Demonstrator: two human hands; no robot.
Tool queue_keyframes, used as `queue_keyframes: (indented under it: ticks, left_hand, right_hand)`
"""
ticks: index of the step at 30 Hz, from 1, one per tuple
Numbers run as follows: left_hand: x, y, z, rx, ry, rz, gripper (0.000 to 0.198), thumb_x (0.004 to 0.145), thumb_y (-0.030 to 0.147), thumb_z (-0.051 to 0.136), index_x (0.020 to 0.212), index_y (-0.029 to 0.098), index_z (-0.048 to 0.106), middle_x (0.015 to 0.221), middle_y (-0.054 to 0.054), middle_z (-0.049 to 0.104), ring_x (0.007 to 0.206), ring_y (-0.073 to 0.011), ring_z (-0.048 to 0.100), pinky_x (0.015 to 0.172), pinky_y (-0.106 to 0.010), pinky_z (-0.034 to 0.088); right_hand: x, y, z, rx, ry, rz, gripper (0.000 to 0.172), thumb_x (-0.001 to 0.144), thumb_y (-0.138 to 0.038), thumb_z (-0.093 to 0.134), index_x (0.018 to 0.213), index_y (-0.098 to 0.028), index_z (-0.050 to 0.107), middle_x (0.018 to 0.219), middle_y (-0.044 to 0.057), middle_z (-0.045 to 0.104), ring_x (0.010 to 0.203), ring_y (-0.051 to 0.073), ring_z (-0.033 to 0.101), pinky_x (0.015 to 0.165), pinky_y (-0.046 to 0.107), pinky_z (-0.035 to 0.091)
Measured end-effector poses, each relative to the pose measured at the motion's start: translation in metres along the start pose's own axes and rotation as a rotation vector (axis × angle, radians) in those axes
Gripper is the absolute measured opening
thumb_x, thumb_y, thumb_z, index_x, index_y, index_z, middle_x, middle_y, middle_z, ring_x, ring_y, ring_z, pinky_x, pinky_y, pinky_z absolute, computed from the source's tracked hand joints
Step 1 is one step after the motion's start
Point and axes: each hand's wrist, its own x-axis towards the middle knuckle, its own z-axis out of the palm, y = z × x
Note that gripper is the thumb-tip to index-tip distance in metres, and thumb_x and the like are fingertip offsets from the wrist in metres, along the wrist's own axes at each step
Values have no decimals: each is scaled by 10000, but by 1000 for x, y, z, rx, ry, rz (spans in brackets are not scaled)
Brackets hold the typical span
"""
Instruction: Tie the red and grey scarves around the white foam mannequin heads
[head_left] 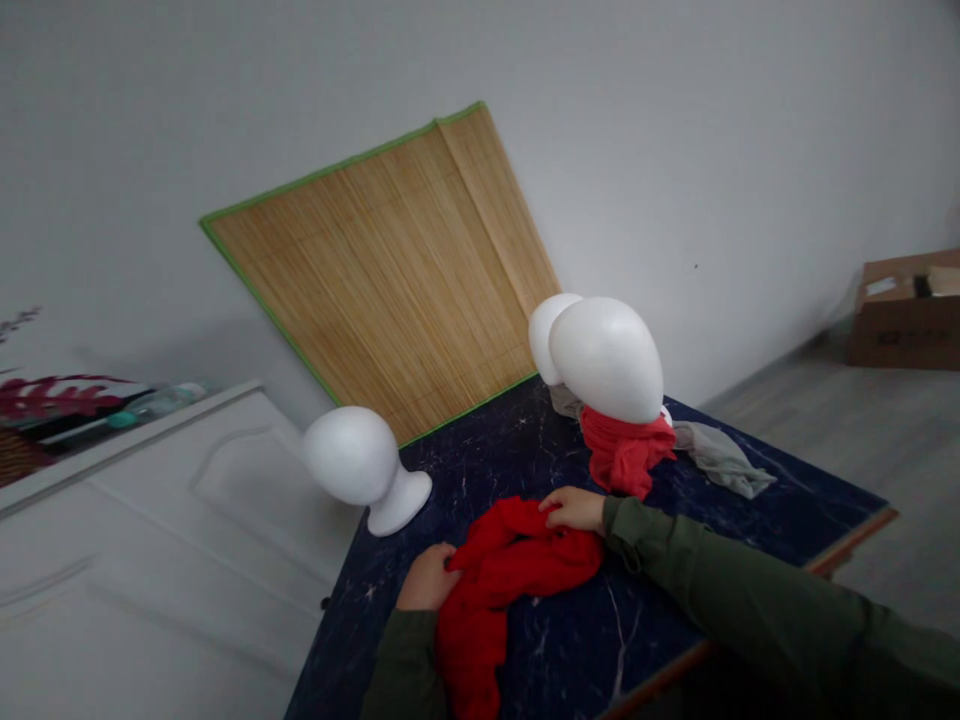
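Note:
A bright red scarf (517,572) lies bunched in a loop on the dark blue marbled table, one end trailing toward the front edge. My left hand (429,578) grips its left side, with the fingertips partly hidden by the cloth. At the top right of the loop, my right hand (576,508) pinches the fabric. Just beyond my left hand stands a bare white mannequin head (354,455), which looks tilted in this slanted view. Past my right hand, another white mannequin head (609,355) has a lighter red scarf (628,450) wrapped round its neck.
Behind it is a further white head (547,335), partly hidden. A grey cloth (720,455) trails over the table (555,660) at right. A bamboo mat (405,290) leans on the wall. A white cabinet (172,520) adjoins the left side; a cardboard box (904,325) sits on the floor.

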Motion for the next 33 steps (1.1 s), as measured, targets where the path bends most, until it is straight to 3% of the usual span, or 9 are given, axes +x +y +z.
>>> queue_keyframes:
  ticks: [3,7,10,14,18,22,26,29,33]
  left_hand:
    - [9,-3,-10,50,158,-89,167,665,98,485,741,175,613,741,-71,647,761,-232,611,723,-317,433]
    - [41,-5,-16,70,503,-225,391,777,116,316,1153,72,413,1048,-182,568,986,-266,545,814,-377,414]
    - [64,-5,-6,60,621,-186,453,807,178,328,1245,66,298,1263,-186,417,1205,-247,364,929,-352,354]
    - [70,-6,6,153,565,-31,452,747,202,456,1185,91,421,1307,-190,370,1203,-286,366,947,-363,335]
    - [54,-2,-2,204,498,-121,383,785,350,421,1041,82,518,1016,-189,573,972,-312,541,839,-413,393]
    - [47,7,4,167,204,-160,461,857,416,232,752,145,590,710,-123,633,727,-254,613,684,-355,434]
    - [65,8,32,180,208,-94,511,845,472,263,984,95,578,1060,-185,596,1004,-274,549,836,-381,391]
    - [82,4,43,180,252,-65,545,803,450,394,1190,70,455,1233,-201,484,1148,-289,442,914,-408,343]
    - [86,2,38,153,386,-40,564,807,434,389,1225,56,408,1212,-200,497,1134,-279,451,933,-409,338]
  right_hand:
    - [-11,-5,3,92,-135,32,239,649,-92,477,800,-159,649,548,-47,566,476,58,474,509,158,395]
    - [-26,-11,11,376,-570,30,263,608,-156,608,870,-148,633,639,-38,602,497,57,508,580,179,434]
    - [-24,-9,20,532,-591,-95,472,561,-195,699,1019,-181,587,787,-30,619,529,41,524,660,198,446]
    - [-11,2,26,398,-373,-166,770,515,-231,747,1224,-194,448,1099,47,573,907,145,567,856,288,414]
    - [-12,5,24,-25,-203,-191,984,473,-278,771,1328,-142,304,1321,99,399,1195,220,376,1032,319,239]
    - [-27,-5,26,-162,-235,-222,884,524,-342,745,1300,-152,366,1297,90,433,1174,231,406,1017,322,275]
    - [-44,-12,32,-31,-486,-232,812,621,-409,678,1320,-186,329,1283,47,455,1139,173,452,945,252,364]
    - [-48,-16,31,-238,-640,-325,668,685,-440,614,1271,-187,416,1237,43,501,1127,167,463,949,239,343]
    - [-46,-22,17,-551,-310,-646,443,759,-469,513,1081,-174,585,1010,67,611,954,171,549,879,260,376]
